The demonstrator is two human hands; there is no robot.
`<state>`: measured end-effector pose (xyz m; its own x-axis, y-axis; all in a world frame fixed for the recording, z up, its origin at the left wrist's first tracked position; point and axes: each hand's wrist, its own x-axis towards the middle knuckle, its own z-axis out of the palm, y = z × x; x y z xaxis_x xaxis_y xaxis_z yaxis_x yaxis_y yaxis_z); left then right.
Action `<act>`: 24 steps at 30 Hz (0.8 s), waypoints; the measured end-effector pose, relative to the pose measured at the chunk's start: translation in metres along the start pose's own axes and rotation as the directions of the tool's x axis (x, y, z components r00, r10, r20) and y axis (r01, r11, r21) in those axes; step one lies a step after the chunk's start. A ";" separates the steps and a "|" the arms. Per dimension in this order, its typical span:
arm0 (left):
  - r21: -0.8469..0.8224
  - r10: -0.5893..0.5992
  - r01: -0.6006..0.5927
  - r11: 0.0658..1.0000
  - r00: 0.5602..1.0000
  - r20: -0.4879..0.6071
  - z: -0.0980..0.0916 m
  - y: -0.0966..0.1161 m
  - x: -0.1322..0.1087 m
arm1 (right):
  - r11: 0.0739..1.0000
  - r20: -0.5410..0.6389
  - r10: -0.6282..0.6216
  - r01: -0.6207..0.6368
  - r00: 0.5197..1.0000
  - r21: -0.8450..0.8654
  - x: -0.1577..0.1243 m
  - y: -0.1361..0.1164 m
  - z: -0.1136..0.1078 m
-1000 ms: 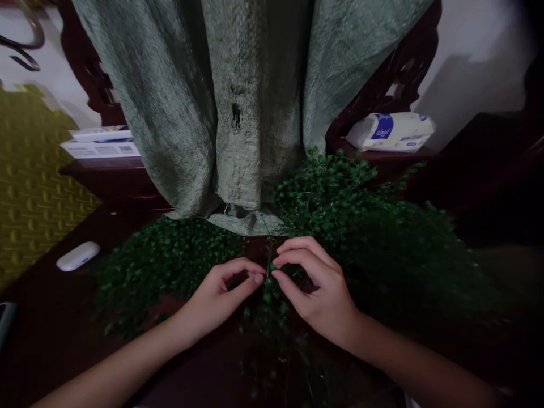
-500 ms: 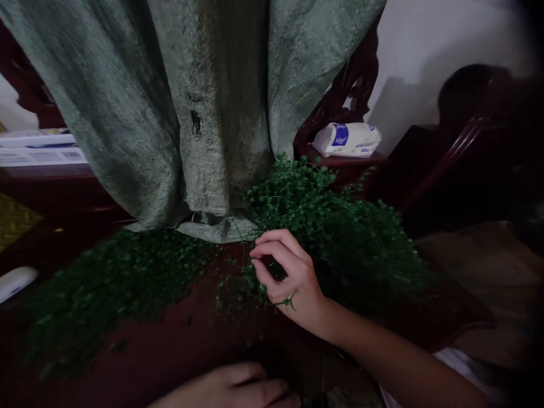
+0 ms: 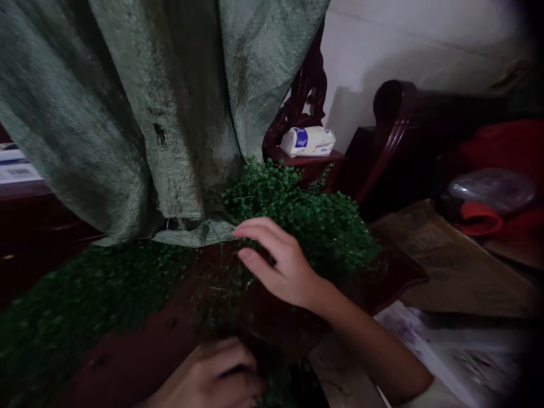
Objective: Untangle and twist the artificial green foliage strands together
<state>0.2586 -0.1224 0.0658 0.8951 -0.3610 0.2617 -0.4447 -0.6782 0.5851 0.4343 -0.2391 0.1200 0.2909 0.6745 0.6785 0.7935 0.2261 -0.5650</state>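
My right hand (image 3: 276,260) is open, thumb and fingers apart, in front of a heap of thin green sprigs (image 3: 314,215) with small roundish tips. No sprig shows clearly between its fingers. My left hand (image 3: 212,374) is at the bottom edge, blurred, with its fingers curled downward; whatever they hold is hidden. A second, wider pile of green sprigs (image 3: 85,300) spreads over the dark red wooden table (image 3: 140,357) on the left. Between the two piles, some loose sprigs (image 3: 223,294) lie scattered near both hands. Behind them hangs a grey-green woven sack (image 3: 174,141), its lower edge resting on the table.
A tissue pack (image 3: 308,141) rests on a dark wooden ledge at the back. To the right stands a dark wooden armrest (image 3: 391,124), with flattened cardboard (image 3: 463,266) and a red object (image 3: 480,218) below. White boxes (image 3: 17,167) are at the far left.
The view has swung right, bringing the cardboard and red things in. My right hand has gone from a pinch to open, and the sprig on its wrist is gone. My left hand has risen slightly.
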 end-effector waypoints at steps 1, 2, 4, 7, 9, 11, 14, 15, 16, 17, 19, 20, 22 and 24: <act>-0.036 -0.023 0.021 0.999 0.998 -0.063 0.000 0.000 -0.001 | 1.000 -0.036 0.018 -0.018 0.999 0.017 -0.007 -0.014 -0.010; -0.067 -0.064 0.055 0.996 0.989 -0.136 0.001 0.000 -0.002 | 0.999 0.010 0.020 -0.020 1.000 0.031 -0.017 -0.029 -0.018; -0.099 -0.113 0.091 0.991 0.963 -0.244 0.006 -0.002 -0.006 | 0.999 0.313 -0.033 0.031 0.949 0.010 -0.045 -0.055 -0.020; -0.103 -0.114 0.091 0.991 0.963 -0.244 0.011 -0.003 -0.011 | 0.950 0.387 -0.007 0.126 0.922 -0.285 -0.092 -0.074 0.004; -0.122 -0.085 0.064 0.990 0.980 -0.179 0.007 0.000 -0.011 | 0.906 0.343 0.034 0.116 0.939 -0.408 -0.119 -0.074 0.020; -0.125 -0.057 0.040 0.991 0.989 -0.135 -0.003 0.002 -0.011 | 0.892 0.264 0.095 0.035 0.960 -0.451 -0.136 -0.072 0.024; -0.020 -0.056 0.053 0.998 0.980 -0.193 -0.019 -0.005 -0.010 | 0.940 0.279 0.092 0.010 0.956 -0.342 -0.144 -0.074 0.003; 0.052 -0.051 0.065 0.997 0.971 -0.232 -0.022 -0.010 -0.010 | 0.964 0.296 0.077 0.005 0.952 -0.266 -0.142 -0.078 -0.008; 0.119 -0.041 0.076 0.990 0.961 -0.274 -0.023 -0.015 -0.010 | 0.979 0.305 0.068 -0.006 0.950 -0.202 -0.138 -0.083 -0.021; 0.159 -0.038 0.086 0.984 0.958 -0.284 -0.023 -0.020 -0.010 | 0.990 0.297 0.049 -0.007 0.954 -0.141 -0.133 -0.088 -0.035; 0.174 -0.048 0.095 0.980 0.965 -0.260 -0.019 -0.028 -0.011 | 0.997 0.296 0.070 -0.053 0.953 -0.064 -0.121 -0.097 -0.061; 0.177 -0.051 0.095 0.980 0.969 -0.241 -0.016 -0.031 -0.012 | 0.997 0.264 0.072 -0.060 0.962 -0.052 -0.114 -0.099 -0.074; 0.210 -0.032 0.077 0.975 0.977 -0.210 -0.010 -0.033 -0.013 | 0.992 0.177 0.088 -0.070 0.980 -0.106 -0.099 -0.099 -0.097; 0.273 0.003 0.051 0.961 0.981 -0.196 -0.006 -0.034 -0.013 | 0.961 -0.041 0.149 -0.154 0.988 -0.230 -0.080 -0.087 -0.118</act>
<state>0.2620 -0.0907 0.0476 0.8828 -0.2307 0.4093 -0.3904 -0.8449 0.3658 0.4052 -0.3954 0.1699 0.4270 0.6716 0.6055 0.8406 -0.0479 -0.5396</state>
